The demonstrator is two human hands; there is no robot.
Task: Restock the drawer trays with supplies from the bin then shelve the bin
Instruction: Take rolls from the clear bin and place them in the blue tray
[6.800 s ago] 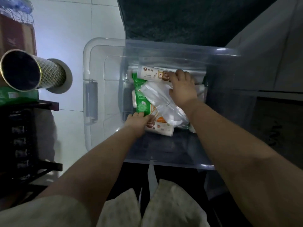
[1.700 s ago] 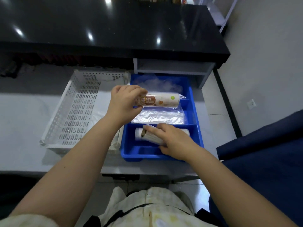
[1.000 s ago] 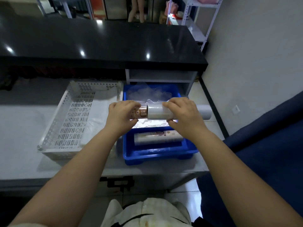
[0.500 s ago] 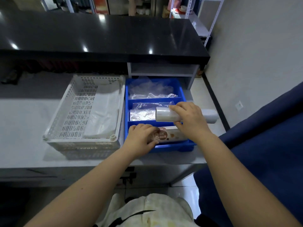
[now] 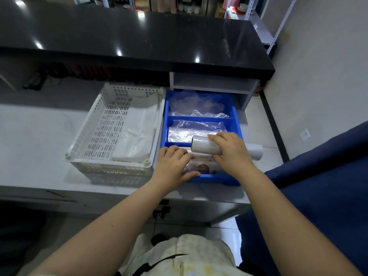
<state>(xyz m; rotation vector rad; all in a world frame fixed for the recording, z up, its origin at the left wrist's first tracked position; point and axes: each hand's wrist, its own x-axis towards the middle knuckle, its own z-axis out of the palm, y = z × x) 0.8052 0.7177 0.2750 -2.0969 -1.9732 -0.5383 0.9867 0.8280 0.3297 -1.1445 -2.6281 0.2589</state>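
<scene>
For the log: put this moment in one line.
left hand: holds printed roll in blue tray | right hand: holds clear roll over tray

A glossy black counter (image 5: pixel 139 36) catches spots of ceiling light above a white worktop (image 5: pixel 35 140). On the right, a pale wall (image 5: pixel 322 72) carries a socket (image 5: pixel 305 134). Dark skirting (image 5: pixel 273 126) edges the light tiled floor (image 5: pixel 256 126). Blue upholstery (image 5: pixel 328 196) sits nearby, and white metal shelving (image 5: pixel 260 28) stands beyond.

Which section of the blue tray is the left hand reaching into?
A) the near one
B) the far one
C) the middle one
A: the left hand holds the printed roll lying in the blue tray's near section; the right hand grips a clear roll above it.
</scene>
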